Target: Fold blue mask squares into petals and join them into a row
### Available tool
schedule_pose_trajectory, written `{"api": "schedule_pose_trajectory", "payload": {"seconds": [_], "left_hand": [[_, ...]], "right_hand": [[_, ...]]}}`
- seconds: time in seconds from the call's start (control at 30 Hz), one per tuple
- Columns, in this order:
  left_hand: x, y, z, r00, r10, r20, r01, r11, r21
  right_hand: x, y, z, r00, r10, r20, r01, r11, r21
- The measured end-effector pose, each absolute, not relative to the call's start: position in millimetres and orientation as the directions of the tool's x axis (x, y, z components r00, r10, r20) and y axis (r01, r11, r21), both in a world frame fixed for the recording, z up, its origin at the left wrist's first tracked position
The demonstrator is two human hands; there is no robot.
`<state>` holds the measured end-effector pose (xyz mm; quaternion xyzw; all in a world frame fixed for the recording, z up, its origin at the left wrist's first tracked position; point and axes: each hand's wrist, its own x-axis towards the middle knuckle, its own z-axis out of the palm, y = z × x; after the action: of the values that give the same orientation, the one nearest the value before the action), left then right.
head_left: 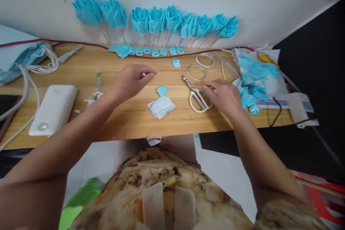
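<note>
My left hand [134, 81] hovers over the table's middle, thumb and fingertips pinched together. A speck of pale blue shows between them, too small to name. My right hand [226, 95] is at the white-handled scissors [196, 95], its fingers bent beside the handles. Whether those fingers grip the scissors is hidden. The scissors lie on the wood, blades pointing away. Between my hands lie a stack of pale blue-white cut pieces [161, 107] and a single blue petal-shaped piece [162, 90]. Farther back is another small blue piece [176, 63].
Blue handmade flowers [156, 21] on sticks lean along the wall, with small curled blue pieces [155, 52] below. Two tape rolls [196, 73] lie near the scissors. Blue scraps [258, 72] heap at right. A white power bank [54, 109] and cables [51, 61] occupy the left.
</note>
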<state>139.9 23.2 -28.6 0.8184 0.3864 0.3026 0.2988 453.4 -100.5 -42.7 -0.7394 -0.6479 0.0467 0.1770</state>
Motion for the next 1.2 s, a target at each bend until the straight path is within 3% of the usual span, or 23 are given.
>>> {"api": "schedule_pose_trajectory", "payload": {"seconds": [0.07,0.23,0.53,0.63,0.7,0.83,0.9,0.97,1.1,1.2], "left_hand": [[138,21,-30,0.505,0.824,0.257,0.412,-0.491,0.767],[139,17,-31,0.446,0.879,0.169,0.374,-0.355,0.857],[137,2,-36,0.407,0.909,0.086,0.381,-0.255,0.888],[138,-1,-38,0.427,0.895,0.127,0.379,-0.305,0.874],[139,0,-43,0.468,0.854,0.227,0.360,-0.419,0.833],[138,7,-59,0.566,0.702,0.432,0.370,-0.684,0.628],[136,10,-63,0.591,0.669,0.451,0.412,-0.731,0.544],[136,10,-64,0.580,0.680,0.447,0.436,-0.724,0.535],[137,8,-59,0.438,0.819,0.370,0.417,-0.550,0.724],[138,9,-56,0.349,0.933,0.093,0.240,-0.185,0.953]], "right_hand": [[437,-96,-37,0.074,0.973,0.221,0.965,-0.013,-0.264],[381,-65,-36,-0.149,0.987,0.063,0.931,0.161,-0.327],[357,-35,-38,-0.165,0.981,-0.103,0.952,0.131,-0.277],[359,-31,-36,-0.146,0.984,-0.103,0.925,0.099,-0.368],[359,-28,-33,-0.142,0.986,-0.089,0.890,0.088,-0.447],[360,-17,-25,-0.195,0.979,-0.049,0.768,0.122,-0.629],[361,-11,-22,-0.243,0.968,-0.055,0.669,0.127,-0.732],[362,-6,-21,-0.281,0.956,-0.087,0.555,0.088,-0.827],[361,-5,-24,-0.265,0.953,-0.149,0.330,-0.056,-0.942],[359,-9,-29,-0.117,0.992,-0.052,0.162,-0.033,-0.986]]}}
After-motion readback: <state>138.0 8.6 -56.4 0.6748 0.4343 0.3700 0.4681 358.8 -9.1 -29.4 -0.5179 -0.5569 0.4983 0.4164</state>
